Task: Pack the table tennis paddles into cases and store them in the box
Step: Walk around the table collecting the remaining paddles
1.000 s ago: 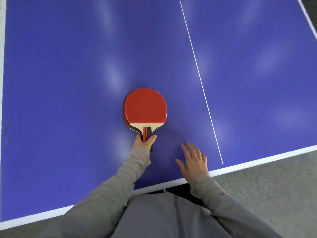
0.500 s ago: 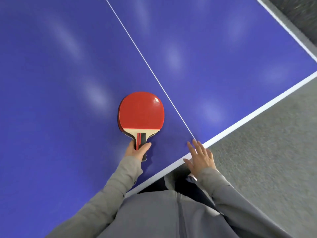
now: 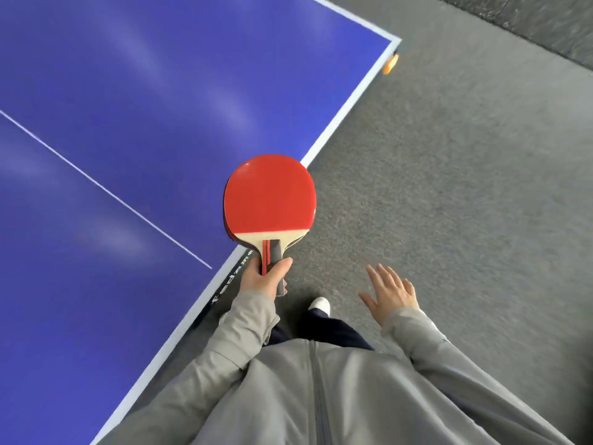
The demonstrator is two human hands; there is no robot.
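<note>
Blue table tennis table [image 3: 134, 101] on grey carpet [image 3: 465, 203].

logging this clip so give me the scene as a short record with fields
table: blue, white lines
floor: grey carpet
paddle: red face up, held over the table's edge
left hand: grips the paddle's handle
right hand: open, fingers spread, above the floor, holding nothing
cases, box: not in view
</note>
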